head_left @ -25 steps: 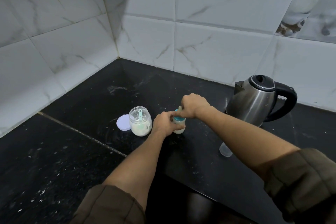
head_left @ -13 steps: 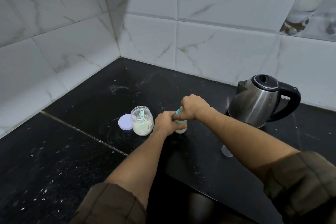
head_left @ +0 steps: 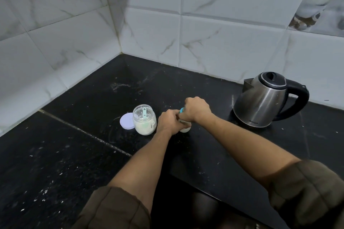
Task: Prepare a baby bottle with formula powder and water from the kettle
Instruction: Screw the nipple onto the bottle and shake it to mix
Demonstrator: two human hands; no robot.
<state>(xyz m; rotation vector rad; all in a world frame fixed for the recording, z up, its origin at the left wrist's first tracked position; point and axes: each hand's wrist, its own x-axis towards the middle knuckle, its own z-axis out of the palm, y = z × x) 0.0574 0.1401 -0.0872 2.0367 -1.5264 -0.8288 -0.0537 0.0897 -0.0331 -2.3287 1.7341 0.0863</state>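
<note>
1. Compared with a second ago, little is changing in the grip: both hands are staying clamped on the baby bottle [head_left: 186, 128], and the teal collar [head_left: 181, 110] is showing less as the right hand [head_left: 197, 109] is sitting further over it.
2. I am reading that as the cap being screwed on or off; which way it is turning cannot be told, and whether the bottle is already holding powder or water is hidden by the hands.
3. The bottle is standing on the black counter [head_left: 74, 154] near the middle of the view, with the open formula jar [head_left: 144, 121] just beside it at 9 o'clock, a scoop [head_left: 144, 114] resting inside the jar, and the jar's pale lid [head_left: 127, 122] lying flat further toward 9.
4. The kettle [head_left: 264, 101] is sitting well apart at 3 o'clock, lid down, untouched.
5. The left hand [head_left: 170, 121] is curling closed around the bottle's body, steadying it from 9 o'clock.
6. The right hand is closing in a fist over the top, wrist bent down, forearm reaching in from 5 o'clock.
</note>
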